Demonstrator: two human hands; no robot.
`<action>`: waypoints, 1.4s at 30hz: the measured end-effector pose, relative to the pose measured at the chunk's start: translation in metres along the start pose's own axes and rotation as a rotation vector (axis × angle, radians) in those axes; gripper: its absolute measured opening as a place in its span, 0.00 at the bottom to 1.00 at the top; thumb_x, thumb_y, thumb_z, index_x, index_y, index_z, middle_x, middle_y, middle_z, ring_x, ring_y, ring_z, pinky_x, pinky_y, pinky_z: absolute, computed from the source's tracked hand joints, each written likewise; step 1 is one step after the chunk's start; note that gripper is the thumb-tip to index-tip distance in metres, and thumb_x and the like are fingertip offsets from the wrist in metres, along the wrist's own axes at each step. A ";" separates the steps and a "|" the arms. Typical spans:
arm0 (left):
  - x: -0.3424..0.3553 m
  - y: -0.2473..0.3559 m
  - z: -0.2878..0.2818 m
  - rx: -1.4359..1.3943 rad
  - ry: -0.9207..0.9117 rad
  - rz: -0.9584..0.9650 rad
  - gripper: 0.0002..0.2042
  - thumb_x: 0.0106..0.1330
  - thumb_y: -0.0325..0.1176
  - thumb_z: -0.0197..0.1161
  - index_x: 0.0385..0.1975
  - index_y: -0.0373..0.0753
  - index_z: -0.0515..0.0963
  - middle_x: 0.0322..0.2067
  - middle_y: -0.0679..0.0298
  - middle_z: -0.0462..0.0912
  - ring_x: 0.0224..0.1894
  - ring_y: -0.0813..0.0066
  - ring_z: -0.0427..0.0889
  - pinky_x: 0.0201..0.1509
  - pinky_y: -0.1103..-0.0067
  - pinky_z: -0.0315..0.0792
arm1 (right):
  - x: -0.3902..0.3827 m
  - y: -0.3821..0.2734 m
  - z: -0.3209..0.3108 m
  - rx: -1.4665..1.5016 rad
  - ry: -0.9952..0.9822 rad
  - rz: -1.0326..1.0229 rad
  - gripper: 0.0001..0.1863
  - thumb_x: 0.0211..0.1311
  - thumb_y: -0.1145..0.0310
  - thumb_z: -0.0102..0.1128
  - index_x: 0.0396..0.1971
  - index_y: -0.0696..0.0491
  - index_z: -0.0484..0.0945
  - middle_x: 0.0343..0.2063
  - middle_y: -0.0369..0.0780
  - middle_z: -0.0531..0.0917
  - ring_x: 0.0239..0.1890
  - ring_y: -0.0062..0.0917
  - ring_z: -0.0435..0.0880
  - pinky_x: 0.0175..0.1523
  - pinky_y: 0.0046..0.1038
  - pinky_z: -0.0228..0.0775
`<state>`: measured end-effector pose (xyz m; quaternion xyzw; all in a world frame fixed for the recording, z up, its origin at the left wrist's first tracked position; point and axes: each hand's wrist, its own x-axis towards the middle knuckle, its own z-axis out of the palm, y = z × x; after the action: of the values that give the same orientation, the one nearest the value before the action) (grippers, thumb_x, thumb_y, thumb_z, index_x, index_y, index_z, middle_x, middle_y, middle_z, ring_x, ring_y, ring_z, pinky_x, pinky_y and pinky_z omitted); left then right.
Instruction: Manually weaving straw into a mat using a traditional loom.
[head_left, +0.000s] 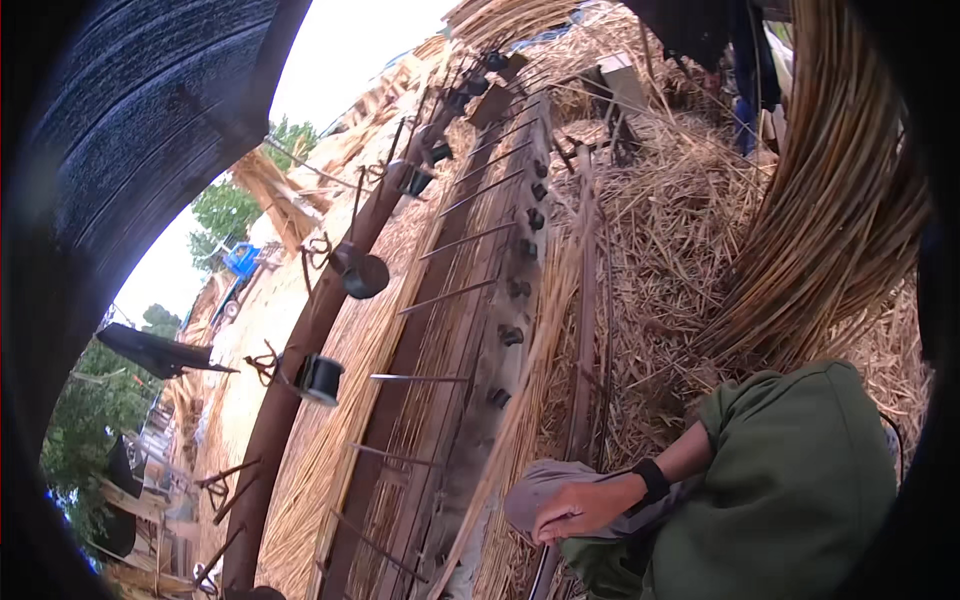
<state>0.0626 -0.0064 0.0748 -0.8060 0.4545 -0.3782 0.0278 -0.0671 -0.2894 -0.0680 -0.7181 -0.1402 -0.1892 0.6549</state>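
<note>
My right hand [585,508], with a black band [651,480] round its wrist and a green sleeve [780,490], lies loosely over my grey-clad knee [535,490]. Its fingers droop over the knee and nothing shows in them. My left hand is out of sight; a bit of green cloth shows under the knee. Beside the knee runs a long reed-weaving frame with a dark beam [470,330], a row of thin metal rods [460,242] and small dark knobs [511,335]. Reeds [330,430] lie lengthwise along it.
A brown pole [300,360] with wire hooks carries dark spools [320,380]. A big bundle of reeds [830,200] stands at the right. Loose straw [660,250] covers the ground. A dark canopy [160,110] hangs at upper left; a blue truck [240,262] stands farther off.
</note>
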 end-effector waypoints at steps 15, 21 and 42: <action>0.115 -0.100 0.182 -0.344 -0.334 -0.489 0.23 0.60 0.34 0.60 0.55 0.29 0.71 0.51 0.41 0.75 0.55 0.47 0.73 0.59 0.67 0.67 | -0.098 0.058 -0.066 -0.254 0.207 0.273 0.11 0.65 0.68 0.53 0.43 0.56 0.78 0.35 0.40 0.83 0.36 0.27 0.82 0.42 0.28 0.72; 0.076 -0.071 0.193 -0.632 -0.453 -0.428 0.24 0.63 0.33 0.61 0.58 0.29 0.67 0.57 0.45 0.70 0.55 0.54 0.74 0.59 0.68 0.68 | -0.283 0.141 -0.157 -0.354 1.018 1.226 0.24 0.55 0.58 0.59 0.46 0.61 0.77 0.38 0.48 0.83 0.40 0.32 0.83 0.45 0.32 0.74; 0.055 -0.010 0.180 -1.553 -0.130 -1.365 0.15 0.69 0.45 0.51 0.23 0.43 0.67 0.13 0.69 0.65 0.11 0.79 0.65 0.10 0.85 0.56 | -0.472 -0.063 -0.275 -0.748 2.149 0.392 0.14 0.72 0.60 0.46 0.39 0.57 0.71 0.24 0.39 0.76 0.23 0.27 0.71 0.29 0.37 0.61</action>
<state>0.2004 -0.0959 -0.0170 -0.7068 0.0174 0.1281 -0.6955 -0.5389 -0.5338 -0.2079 -0.3452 0.6683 -0.6275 0.2010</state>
